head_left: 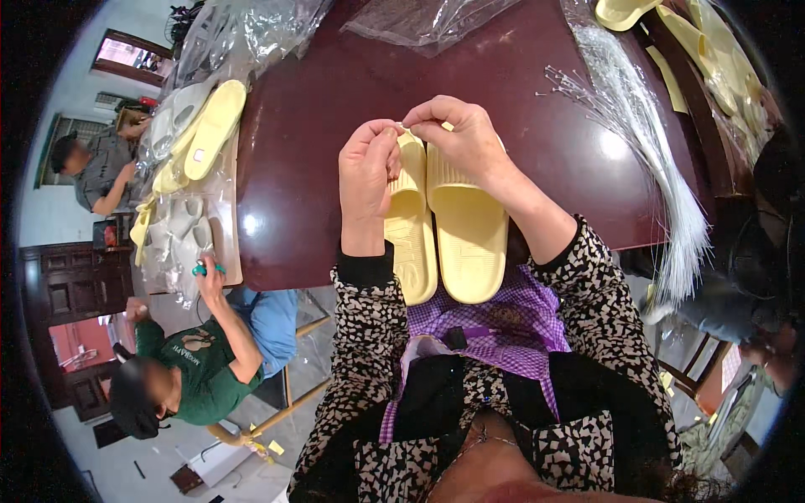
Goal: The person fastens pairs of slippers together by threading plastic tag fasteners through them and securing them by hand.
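A pair of pale yellow slippers lies in front of me at the table's near edge, toes pointing away. The left slipper (411, 251) and the right slipper (471, 243) are side by side. Over the toe of the left one, my left hand (367, 172) is closed in a pinch. My right hand (459, 138) reaches across the right slipper's toe, its fingertips pinched and meeting those of the left. Whatever sits between the fingertips is too small to make out. Both hands partly cover the slippers' front straps.
A bundle of thin white plastic strands (641, 126) runs down the table's right side. Clear plastic film (423, 21) lies at the far edge. Leftward, a yellow slipper (216, 130) rests among bagged slippers. A person in green (210, 373) holds a teal-handled tool; another person (105, 163) stands farther back.
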A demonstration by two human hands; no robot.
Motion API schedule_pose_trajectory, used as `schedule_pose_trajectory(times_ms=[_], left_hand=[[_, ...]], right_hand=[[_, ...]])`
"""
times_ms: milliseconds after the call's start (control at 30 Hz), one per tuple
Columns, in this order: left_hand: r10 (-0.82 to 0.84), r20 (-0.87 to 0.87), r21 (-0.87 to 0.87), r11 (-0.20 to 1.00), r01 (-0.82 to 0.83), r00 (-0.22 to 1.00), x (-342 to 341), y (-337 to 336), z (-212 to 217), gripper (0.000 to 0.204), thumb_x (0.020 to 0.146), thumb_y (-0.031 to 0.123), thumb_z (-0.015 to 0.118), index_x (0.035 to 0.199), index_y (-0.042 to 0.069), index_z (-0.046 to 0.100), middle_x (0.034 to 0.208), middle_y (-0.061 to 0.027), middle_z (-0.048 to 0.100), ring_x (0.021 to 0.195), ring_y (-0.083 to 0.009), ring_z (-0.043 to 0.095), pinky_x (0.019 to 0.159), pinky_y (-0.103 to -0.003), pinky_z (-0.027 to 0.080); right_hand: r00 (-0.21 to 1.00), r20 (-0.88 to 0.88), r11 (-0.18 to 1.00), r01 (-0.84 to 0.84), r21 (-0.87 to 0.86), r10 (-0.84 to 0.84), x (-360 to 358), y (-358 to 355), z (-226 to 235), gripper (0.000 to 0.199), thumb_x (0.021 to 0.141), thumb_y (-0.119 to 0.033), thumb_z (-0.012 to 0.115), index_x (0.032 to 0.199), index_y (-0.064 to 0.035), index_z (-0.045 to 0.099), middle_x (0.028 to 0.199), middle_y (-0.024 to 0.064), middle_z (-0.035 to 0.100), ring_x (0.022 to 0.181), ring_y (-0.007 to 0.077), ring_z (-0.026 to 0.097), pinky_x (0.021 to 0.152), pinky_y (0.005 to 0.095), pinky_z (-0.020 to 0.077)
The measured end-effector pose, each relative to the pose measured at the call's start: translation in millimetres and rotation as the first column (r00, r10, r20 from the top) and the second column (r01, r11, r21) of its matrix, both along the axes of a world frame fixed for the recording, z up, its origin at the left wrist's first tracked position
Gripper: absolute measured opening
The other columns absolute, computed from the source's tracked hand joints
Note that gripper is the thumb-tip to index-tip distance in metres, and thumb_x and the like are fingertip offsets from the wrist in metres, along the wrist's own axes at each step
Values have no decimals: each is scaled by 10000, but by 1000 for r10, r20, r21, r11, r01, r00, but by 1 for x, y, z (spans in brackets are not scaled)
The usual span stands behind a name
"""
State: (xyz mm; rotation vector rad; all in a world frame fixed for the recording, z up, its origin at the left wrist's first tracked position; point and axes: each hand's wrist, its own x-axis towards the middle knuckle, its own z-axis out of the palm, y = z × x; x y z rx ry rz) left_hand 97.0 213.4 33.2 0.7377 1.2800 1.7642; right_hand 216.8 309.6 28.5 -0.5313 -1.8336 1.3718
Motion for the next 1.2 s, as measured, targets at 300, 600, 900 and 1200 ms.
schedule_pose_trajectory(times_ms=[300, 600, 900, 1200], left_hand=[[-32, 59, -35, 999, 34, 998, -5, 1, -1, 107, 897, 93, 519, 861, 18, 585, 595, 54, 438, 493, -17, 343, 458, -179, 288], [-69, 71, -77, 994, 75, 995, -10, 0, -3, 113, 889, 100, 522, 810, 30, 561, 627, 36, 453, 515, -24, 351, 471, -183, 298], [-167, 55, -84, 982, 171, 984, -19, 1, -1, 114, 862, 82, 507, 760, 47, 543, 657, 14, 478, 538, -48, 378, 494, -193, 325], [-268, 37, -211, 940, 269, 963, -29, 6, 3, 143, 850, 82, 512, 710, 53, 519, 642, 8, 471, 529, -62, 392, 491, -201, 337]], right_hand=[[1000, 4, 1000, -1, 16, 1, -1, 0, -1, 78, 812, -44, 635, 879, -32, 673, 828, 48, 652, 795, 132, 608, 724, 266, 477], [999, -34, 967, 39, 252, -31, -4, 4, -14, 65, 788, -26, 647, 844, -54, 664, 782, 59, 631, 762, 186, 609, 706, 298, 460], [987, -26, 791, 141, 596, -156, -1, 3, -8, 110, 748, -18, 644, 814, -106, 631, 748, -4, 585, 762, 183, 567, 800, 327, 380], [988, -31, 704, 132, 698, -154, 2, 5, -6, 132, 723, -7, 651, 806, -100, 609, 765, -3, 570, 785, 183, 557, 808, 330, 369]])
